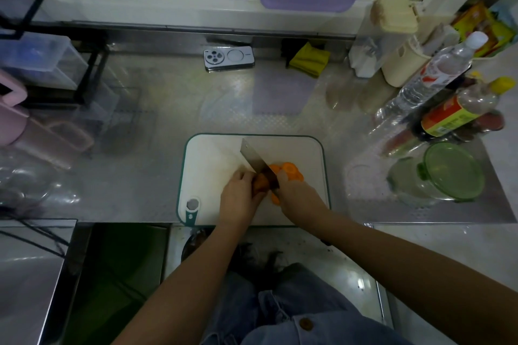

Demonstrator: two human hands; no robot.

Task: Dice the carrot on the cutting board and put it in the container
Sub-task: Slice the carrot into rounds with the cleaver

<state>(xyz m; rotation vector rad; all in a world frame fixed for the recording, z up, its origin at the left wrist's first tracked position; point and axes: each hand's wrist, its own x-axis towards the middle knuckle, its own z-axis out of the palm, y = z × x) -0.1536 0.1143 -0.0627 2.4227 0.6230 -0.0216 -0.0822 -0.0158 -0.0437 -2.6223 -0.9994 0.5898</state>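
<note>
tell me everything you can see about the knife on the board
The cleaver has a broad, rectangular blade that looks like grey steel, bare and shiny. It points away from the person, slanting left, edge down over the white cutting board. The right hand grips its handle, which is hidden. The blade meets the carrot that the left hand holds. Cut slices lie on its right side.

Two bare forearms [392,258] lead to the left hand [238,199] and the right hand [297,196]. Below them is loose blue denim clothing [280,311] with stitched seams and one round brown button [305,323]. Dark strands of hair [263,263] hang above the denim.
</note>
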